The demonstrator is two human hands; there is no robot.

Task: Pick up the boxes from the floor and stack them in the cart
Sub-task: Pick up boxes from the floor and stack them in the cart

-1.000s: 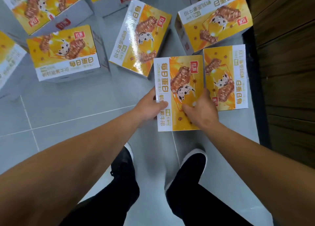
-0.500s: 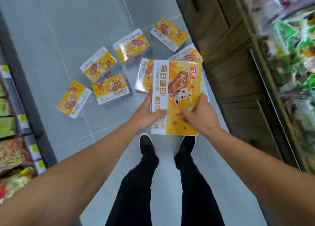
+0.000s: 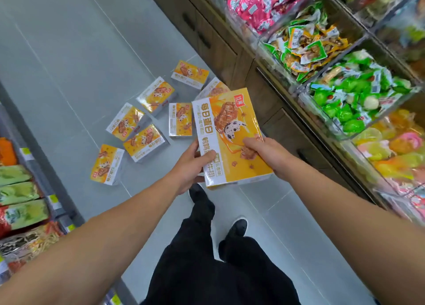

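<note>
I hold one yellow and white snack box point(image 3: 232, 129) up in front of me, well above the floor. My left hand point(image 3: 192, 166) grips its near left edge and my right hand point(image 3: 264, 154) grips its right side, thumb on the printed face. Several matching boxes lie scattered on the grey tiled floor beyond it, such as a box in the middle point(image 3: 180, 118), a tilted pair point(image 3: 135, 132) and the nearest box at the left point(image 3: 107, 164). One box point(image 3: 212, 89) is partly hidden behind the held one. No cart is in view.
A wooden cabinet point(image 3: 232, 58) runs along the right, topped by clear bins of wrapped snacks point(image 3: 345, 86). Shelves of packets point(image 3: 20, 201) line the left edge. My legs and black shoes point(image 3: 236, 227) stand on the tiles point(image 3: 76, 51) of the aisle between them.
I have lifted the box off the floor and stood up; the view pulled back from the floor. The other boxes now look small and far, and the shelves came into view.
</note>
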